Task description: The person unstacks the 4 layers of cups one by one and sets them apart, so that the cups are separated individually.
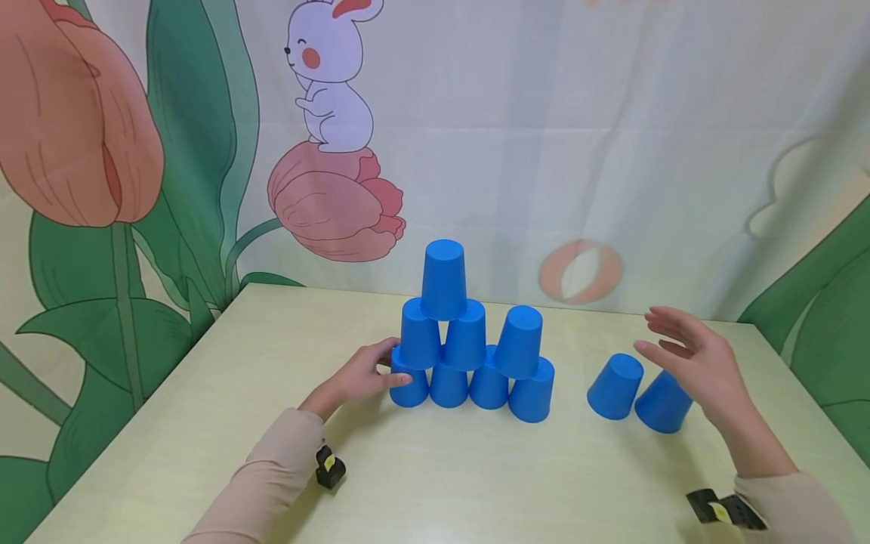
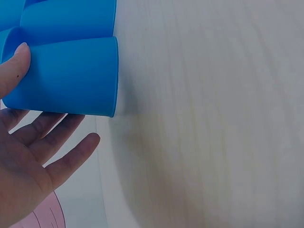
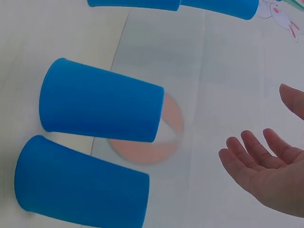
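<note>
Blue cups stand upside down in a stack: several along the bottom row (image 1: 449,387), three in the second row, one top cup (image 1: 444,279) above the left pair. The second row's right cup (image 1: 519,341) tilts slightly. My left hand (image 1: 363,372) holds the bottom row's leftmost cup (image 2: 71,76), thumb across its front and fingers along its outer side, the little finger held away. To the right, my right hand (image 1: 696,363) is raised above two separate cups, fingers loosely bent and nothing held. It partly hides the right one (image 1: 662,404); the left one (image 1: 615,387) shows fully.
All the cups stand on a pale wood-grain table (image 1: 462,476). Behind its far edge hangs a white cloth (image 1: 516,151) printed with tulips and a rabbit. Each sleeve carries a small black device at the wrist.
</note>
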`<action>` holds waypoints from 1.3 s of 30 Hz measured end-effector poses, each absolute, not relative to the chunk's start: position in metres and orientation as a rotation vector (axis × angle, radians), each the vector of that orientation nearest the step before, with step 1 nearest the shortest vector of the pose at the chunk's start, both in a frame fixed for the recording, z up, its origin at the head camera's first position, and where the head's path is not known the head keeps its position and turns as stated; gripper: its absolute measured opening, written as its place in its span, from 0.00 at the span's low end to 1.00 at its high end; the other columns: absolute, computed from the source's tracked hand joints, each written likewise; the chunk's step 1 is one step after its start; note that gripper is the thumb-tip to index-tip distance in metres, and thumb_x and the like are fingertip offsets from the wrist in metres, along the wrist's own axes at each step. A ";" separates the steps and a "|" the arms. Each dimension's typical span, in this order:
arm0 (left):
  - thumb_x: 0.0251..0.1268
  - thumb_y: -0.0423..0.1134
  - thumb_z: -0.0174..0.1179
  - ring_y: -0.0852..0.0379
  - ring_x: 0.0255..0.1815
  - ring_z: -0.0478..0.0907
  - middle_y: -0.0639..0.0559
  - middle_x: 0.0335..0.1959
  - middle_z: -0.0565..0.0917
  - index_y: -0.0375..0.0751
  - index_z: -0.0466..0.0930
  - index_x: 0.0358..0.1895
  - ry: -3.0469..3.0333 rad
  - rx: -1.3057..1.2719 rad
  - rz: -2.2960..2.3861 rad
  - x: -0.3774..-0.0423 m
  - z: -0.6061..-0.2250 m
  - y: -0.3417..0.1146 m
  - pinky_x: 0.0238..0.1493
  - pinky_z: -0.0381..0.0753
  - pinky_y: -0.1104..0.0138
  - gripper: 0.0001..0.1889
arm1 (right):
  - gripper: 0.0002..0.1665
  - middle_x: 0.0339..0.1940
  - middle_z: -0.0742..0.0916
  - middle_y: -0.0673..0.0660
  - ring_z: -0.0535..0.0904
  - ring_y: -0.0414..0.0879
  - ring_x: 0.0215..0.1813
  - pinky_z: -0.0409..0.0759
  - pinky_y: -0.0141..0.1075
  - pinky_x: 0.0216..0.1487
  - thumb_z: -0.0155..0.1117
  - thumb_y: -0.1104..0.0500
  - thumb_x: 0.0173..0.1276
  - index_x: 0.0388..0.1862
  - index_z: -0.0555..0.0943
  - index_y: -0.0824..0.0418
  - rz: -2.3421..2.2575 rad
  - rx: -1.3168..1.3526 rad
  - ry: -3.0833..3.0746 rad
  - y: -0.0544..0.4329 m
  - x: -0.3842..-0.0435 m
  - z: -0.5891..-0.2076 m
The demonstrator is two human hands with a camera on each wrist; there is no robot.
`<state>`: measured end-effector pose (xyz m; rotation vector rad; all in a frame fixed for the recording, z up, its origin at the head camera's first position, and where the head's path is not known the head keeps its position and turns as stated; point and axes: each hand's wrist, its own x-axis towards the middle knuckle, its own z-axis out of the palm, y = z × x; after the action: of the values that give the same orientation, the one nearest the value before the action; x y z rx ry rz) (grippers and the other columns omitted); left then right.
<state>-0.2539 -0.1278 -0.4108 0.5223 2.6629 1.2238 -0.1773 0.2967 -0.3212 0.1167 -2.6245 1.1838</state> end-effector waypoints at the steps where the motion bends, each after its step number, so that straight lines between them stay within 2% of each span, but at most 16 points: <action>1: 0.56 0.46 0.63 0.46 0.54 0.73 0.46 0.55 0.75 0.42 0.61 0.65 2.662 0.524 1.226 -0.254 -0.411 -0.128 0.50 0.73 0.51 0.34 | 0.38 0.61 0.71 0.67 0.66 0.62 0.59 0.68 0.15 0.42 0.57 0.48 0.65 0.68 0.58 0.62 1.188 0.125 -2.624 0.295 -0.178 -0.320; 6: 0.55 0.46 0.63 0.46 0.53 0.73 0.46 0.54 0.75 0.42 0.62 0.65 2.661 0.528 1.223 -0.255 -0.411 -0.128 0.50 0.74 0.52 0.34 | 0.36 0.60 0.72 0.66 0.68 0.59 0.58 0.67 0.14 0.43 0.58 0.49 0.65 0.67 0.60 0.63 1.211 0.185 -2.604 0.287 -0.180 -0.318; 18: 0.56 0.50 0.62 0.44 0.53 0.73 0.44 0.55 0.75 0.39 0.61 0.64 2.671 0.560 1.209 -0.254 -0.411 -0.128 0.50 0.73 0.51 0.35 | 0.35 0.60 0.73 0.64 0.68 0.59 0.59 0.68 0.16 0.45 0.58 0.50 0.65 0.67 0.61 0.62 1.210 0.266 -2.605 0.268 -0.184 -0.309; 20: 0.56 0.49 0.62 0.44 0.54 0.73 0.44 0.55 0.75 0.40 0.62 0.64 2.668 0.551 1.215 -0.254 -0.412 -0.128 0.50 0.73 0.51 0.34 | 0.35 0.60 0.73 0.64 0.68 0.58 0.59 0.70 0.20 0.47 0.59 0.49 0.65 0.67 0.62 0.61 1.209 0.278 -2.601 0.267 -0.186 -0.309; 22: 0.56 0.48 0.63 0.45 0.54 0.73 0.45 0.55 0.75 0.41 0.62 0.65 2.661 0.533 1.228 -0.254 -0.412 -0.128 0.51 0.73 0.51 0.34 | 0.35 0.60 0.74 0.63 0.68 0.58 0.59 0.72 0.29 0.52 0.59 0.49 0.64 0.66 0.62 0.60 1.229 0.291 -2.590 0.267 -0.191 -0.312; 25: 0.56 0.47 0.63 0.46 0.54 0.73 0.46 0.55 0.75 0.42 0.62 0.64 2.660 0.524 1.228 -0.255 -0.412 -0.128 0.51 0.73 0.51 0.34 | 0.34 0.60 0.74 0.62 0.69 0.55 0.60 0.73 0.41 0.54 0.61 0.49 0.63 0.66 0.64 0.57 1.285 0.317 -2.548 0.273 -0.203 -0.323; 28: 0.56 0.47 0.63 0.46 0.53 0.73 0.47 0.54 0.76 0.42 0.62 0.64 2.660 0.525 1.228 -0.255 -0.412 -0.128 0.51 0.73 0.52 0.34 | 0.33 0.59 0.75 0.60 0.70 0.53 0.59 0.72 0.42 0.54 0.62 0.50 0.62 0.65 0.66 0.55 1.325 0.329 -2.510 0.272 -0.208 -0.327; 30: 0.56 0.47 0.63 0.46 0.53 0.73 0.47 0.54 0.76 0.42 0.62 0.64 2.661 0.528 1.229 -0.255 -0.412 -0.128 0.51 0.73 0.52 0.33 | 0.33 0.59 0.75 0.60 0.70 0.52 0.59 0.73 0.35 0.53 0.62 0.51 0.62 0.65 0.66 0.55 1.325 0.330 -2.508 0.267 -0.207 -0.322; 31: 0.56 0.47 0.63 0.46 0.53 0.73 0.47 0.54 0.76 0.42 0.62 0.64 2.661 0.530 1.230 -0.255 -0.411 -0.128 0.50 0.73 0.52 0.34 | 0.34 0.59 0.75 0.61 0.69 0.54 0.60 0.73 0.34 0.54 0.61 0.49 0.63 0.66 0.65 0.56 1.297 0.337 -2.534 0.262 -0.202 -0.315; 32: 0.56 0.47 0.63 0.46 0.53 0.73 0.47 0.54 0.76 0.42 0.62 0.64 2.662 0.531 1.231 -0.255 -0.411 -0.128 0.50 0.73 0.52 0.34 | 0.34 0.59 0.75 0.61 0.70 0.54 0.59 0.72 0.29 0.52 0.61 0.50 0.63 0.66 0.64 0.57 1.291 0.337 -2.536 0.258 -0.200 -0.311; 33: 0.55 0.47 0.63 0.46 0.53 0.73 0.46 0.54 0.76 0.42 0.62 0.64 2.661 0.531 1.231 -0.255 -0.411 -0.128 0.50 0.73 0.52 0.34 | 0.34 0.60 0.74 0.62 0.69 0.56 0.60 0.71 0.28 0.52 0.60 0.50 0.64 0.66 0.63 0.58 1.275 0.354 -2.556 0.253 -0.196 -0.305; 35: 0.55 0.47 0.63 0.46 0.53 0.73 0.46 0.55 0.76 0.41 0.62 0.65 2.661 0.533 1.234 -0.254 -0.410 -0.128 0.50 0.73 0.51 0.34 | 0.34 0.60 0.74 0.63 0.69 0.56 0.60 0.69 0.20 0.48 0.59 0.52 0.64 0.66 0.63 0.60 1.275 0.367 -2.558 0.248 -0.193 -0.299; 39: 0.55 0.46 0.63 0.46 0.53 0.73 0.46 0.55 0.75 0.41 0.61 0.65 2.659 0.528 1.233 -0.253 -0.409 -0.128 0.50 0.74 0.52 0.34 | 0.32 0.59 0.74 0.63 0.69 0.56 0.59 0.68 0.17 0.46 0.59 0.55 0.65 0.66 0.63 0.61 1.292 0.404 -2.555 0.241 -0.193 -0.292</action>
<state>-0.2527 -0.1279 -0.4093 0.5283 2.6586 1.2332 -0.1930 0.2406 -0.2923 0.4044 -2.5546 1.2918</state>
